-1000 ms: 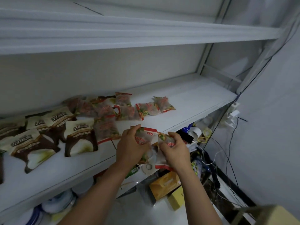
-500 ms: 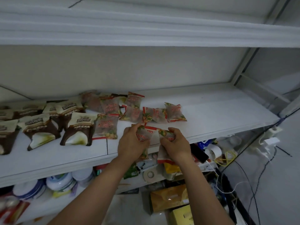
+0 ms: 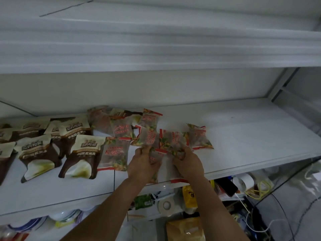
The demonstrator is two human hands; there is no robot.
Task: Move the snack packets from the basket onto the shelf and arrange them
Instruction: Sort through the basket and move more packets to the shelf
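Head view.

- Shelf [image 3: 243, 136]: white and flat. It carries stock on its left half and is bare from mid-span to the right end.
- Brown-and-cream packets [image 3: 81, 153]: overlapping rows at the shelf's left end, reaching near the front edge.
- Red-printed packets [image 3: 151, 134]: translucent and loosely overlapped, lying mid-shelf toward the back.
- Left hand [image 3: 142, 164]: at the front edge. Its fingers are curled and pinch the top of the left packet [image 3: 155, 156].
- Right hand [image 3: 188, 164]: just beside it. Its fingers are curled on the top of the right packet [image 3: 167, 169], whose lower end hangs past the front edge.
- Handling, judged: the pouches look light, soft and crinkly, and the film is probably slick. The sealed top band is the surest place to hold. The contents may shift, so squeezing the middle is unwise.
- Room, judged: open surface lies ahead and to the right of the last packet [image 3: 198, 136] in the row. The upper shelf [image 3: 156, 49] overhangs, which limits lift height. Anything set close to the front edge could slide off onto the clutter below, where a tape roll [image 3: 166, 205] sits.
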